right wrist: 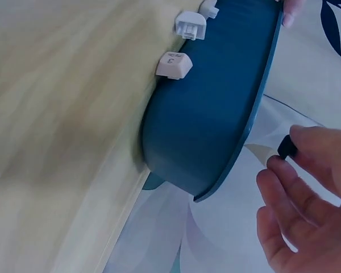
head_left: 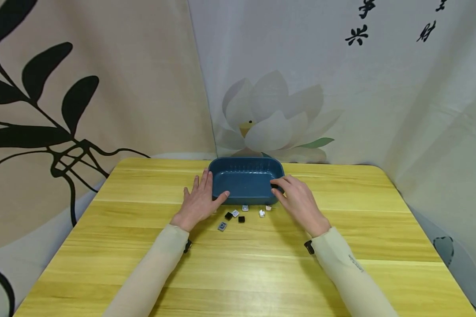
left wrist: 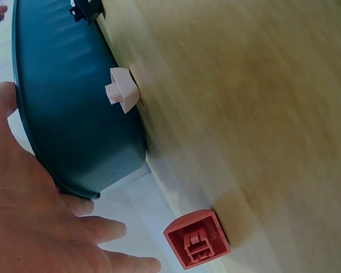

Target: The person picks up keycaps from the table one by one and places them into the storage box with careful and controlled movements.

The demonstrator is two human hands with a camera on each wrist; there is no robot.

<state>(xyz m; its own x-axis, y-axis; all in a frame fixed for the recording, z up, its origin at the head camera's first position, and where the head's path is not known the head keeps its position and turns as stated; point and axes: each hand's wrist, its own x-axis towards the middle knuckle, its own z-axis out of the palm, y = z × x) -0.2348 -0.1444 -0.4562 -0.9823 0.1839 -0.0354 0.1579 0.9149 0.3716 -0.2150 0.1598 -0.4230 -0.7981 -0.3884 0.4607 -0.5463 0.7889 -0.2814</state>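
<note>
A dark blue rectangular basin (head_left: 246, 187) stands at the back of the wooden table. My left hand (head_left: 198, 201) lies spread along its left side, thumb over the near rim and fingers straight. Between the thumb and fingertips of my right hand (head_left: 300, 203) a small black keycap (right wrist: 287, 147) is pinched, up by the basin's right rim. Several loose keycaps lie in front of the basin, among them a black one (head_left: 241, 219), a grey one (head_left: 222, 226) and a white one (head_left: 262, 213). A red keycap (left wrist: 198, 239) rests upturned near the left hand.
Close against the basin's near wall sit a pale pink keycap (left wrist: 123, 91) and a pale keycap marked 3 (right wrist: 174, 65). Beyond the table (head_left: 246, 273) hangs a printed curtain (head_left: 162, 88) with leaves, a lotus and characters.
</note>
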